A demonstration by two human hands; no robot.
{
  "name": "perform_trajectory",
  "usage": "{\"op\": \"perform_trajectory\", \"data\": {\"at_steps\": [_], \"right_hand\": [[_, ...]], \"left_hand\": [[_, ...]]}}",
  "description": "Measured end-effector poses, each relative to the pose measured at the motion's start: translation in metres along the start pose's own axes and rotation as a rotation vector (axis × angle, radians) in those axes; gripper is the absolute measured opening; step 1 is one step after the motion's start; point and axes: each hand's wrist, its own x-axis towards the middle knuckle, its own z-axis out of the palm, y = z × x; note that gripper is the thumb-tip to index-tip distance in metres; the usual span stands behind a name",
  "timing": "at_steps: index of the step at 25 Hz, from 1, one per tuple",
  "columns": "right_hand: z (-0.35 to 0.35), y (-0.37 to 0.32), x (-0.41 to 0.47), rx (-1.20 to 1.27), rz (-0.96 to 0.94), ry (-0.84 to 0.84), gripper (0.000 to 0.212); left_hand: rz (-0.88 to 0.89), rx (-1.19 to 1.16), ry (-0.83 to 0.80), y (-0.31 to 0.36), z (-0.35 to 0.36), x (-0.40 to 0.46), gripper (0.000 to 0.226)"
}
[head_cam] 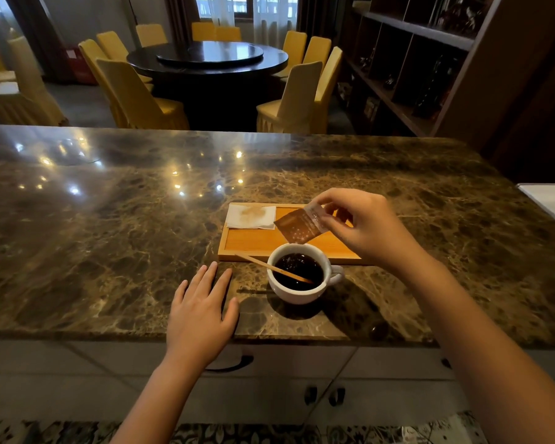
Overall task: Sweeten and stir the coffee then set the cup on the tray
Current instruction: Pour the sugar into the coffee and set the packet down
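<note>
A white cup (297, 291) of dark coffee stands on the marble counter, just in front of a wooden tray (253, 241). A thin wooden stir stick (269, 267) leans in the cup, its upper end over the tray's front edge. My right hand (362, 229) pinches a brown sugar packet (300, 227) by its top, tilted with its lower corner above the cup. Pale grains show on the coffee under it. My left hand (202, 307) lies flat on the counter left of the cup, fingers apart, holding nothing.
A stained white napkin (252, 216) lies on the tray's far left corner. The marble counter (109, 219) runs wide to the left. Beyond it stand a round dark table (207, 57) with yellow chairs and a dark shelf unit (414, 59) at right.
</note>
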Motion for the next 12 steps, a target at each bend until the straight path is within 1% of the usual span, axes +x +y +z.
{"op": "perform_trajectory", "data": {"at_steps": [4,6,8,12], "right_hand": [[0.014,0.013,-0.016,0.449,0.333,0.095,0.029],[0.022,0.019,-0.023,0.622,0.464,0.163,0.025],[0.027,0.023,-0.028,0.796,0.545,0.239,0.017],[0.025,0.032,-0.03,1.194,0.698,0.406,0.016]], "left_hand": [[-0.005,0.004,-0.001,0.0,0.001,0.0,0.054],[-0.004,0.006,-0.001,0.0,0.0,-0.001,0.055],[-0.003,0.007,-0.003,0.0,0.0,-0.001,0.057],[-0.006,0.006,-0.006,0.001,-0.001,-0.001,0.055]]}}
